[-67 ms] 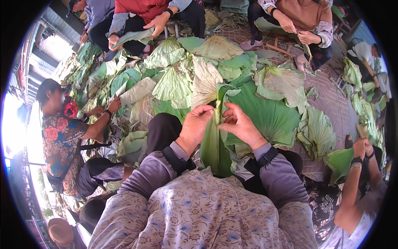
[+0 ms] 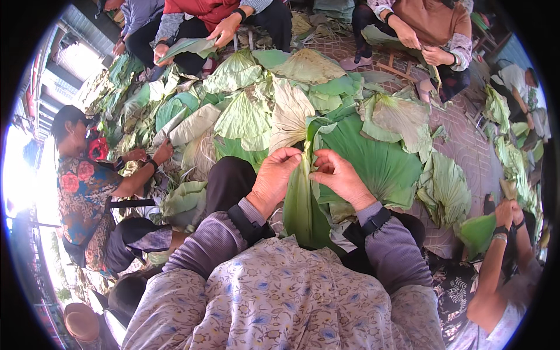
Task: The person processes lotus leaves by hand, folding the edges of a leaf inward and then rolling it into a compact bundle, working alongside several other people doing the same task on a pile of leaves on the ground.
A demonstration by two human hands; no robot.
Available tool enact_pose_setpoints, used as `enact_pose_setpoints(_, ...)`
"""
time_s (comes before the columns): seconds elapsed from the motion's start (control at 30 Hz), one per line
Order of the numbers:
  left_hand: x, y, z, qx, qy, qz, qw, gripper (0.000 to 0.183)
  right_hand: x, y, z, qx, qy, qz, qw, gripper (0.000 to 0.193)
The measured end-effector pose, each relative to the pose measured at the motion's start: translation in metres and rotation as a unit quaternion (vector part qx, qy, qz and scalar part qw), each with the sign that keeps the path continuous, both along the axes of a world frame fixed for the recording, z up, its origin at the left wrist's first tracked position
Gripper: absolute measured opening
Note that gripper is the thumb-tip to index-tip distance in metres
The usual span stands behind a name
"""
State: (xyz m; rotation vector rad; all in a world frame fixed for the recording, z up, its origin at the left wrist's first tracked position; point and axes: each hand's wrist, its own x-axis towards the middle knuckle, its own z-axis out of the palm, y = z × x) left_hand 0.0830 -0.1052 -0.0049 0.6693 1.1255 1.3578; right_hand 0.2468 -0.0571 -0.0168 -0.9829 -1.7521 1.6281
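A folded green lotus leaf (image 2: 303, 213) stands upright in front of me, narrowing toward a pale ribbed part between my hands. My left hand (image 2: 277, 175) is closed, thumb and forefinger pinching the leaf's left edge near its narrow top. From the other side my right hand (image 2: 343, 179) holds thumb and fingertips drawn together against the leaf's right edge; exactly what sits between those tips is hard to see. Just beyond and to the right spreads a broad flat green lotus leaf (image 2: 373, 160). A dry beige leaf (image 2: 290, 114) lies behind the folded one.
Layered green and dried leaves (image 2: 242, 119) cover the ground ahead. Loose pale leaves (image 2: 446, 189) lie on paving (image 2: 466, 151) to the right. Seated people handle leaves around me: a person in a floral top (image 2: 87, 192) at left, others opposite, and a person's arms (image 2: 496, 251) at right.
The fingers of my right hand have drawn slightly closer together at the leaf. My left hand keeps its pinch in nearly the same place.
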Motion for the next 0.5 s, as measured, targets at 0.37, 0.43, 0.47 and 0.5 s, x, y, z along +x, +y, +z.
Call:
enact_pose_setpoints(0.37,-0.032,-0.019,0.021,0.064,-0.070,0.006,0.995,0.007,-0.009,-0.008,0.017,0.155,-0.029,-0.097,0.983,0.044)
enact_pose_setpoints(0.43,-0.041,-0.035,0.027,0.107,-0.009,-0.029,0.994,0.009,-0.007,-0.020,0.040,0.225,-0.026,-0.082,0.971,0.048)
enact_pose_setpoints(0.47,-0.040,-0.048,0.050,0.041,0.053,-0.052,0.996,0.008,-0.007,-0.031,0.053,0.260,-0.034,-0.076,0.962,0.051)
enact_pose_setpoints(0.5,-0.047,-0.049,0.061,0.080,0.077,-0.084,0.990,0.008,-0.013,-0.038,0.071,0.260,-0.034,-0.079,0.962,0.055)
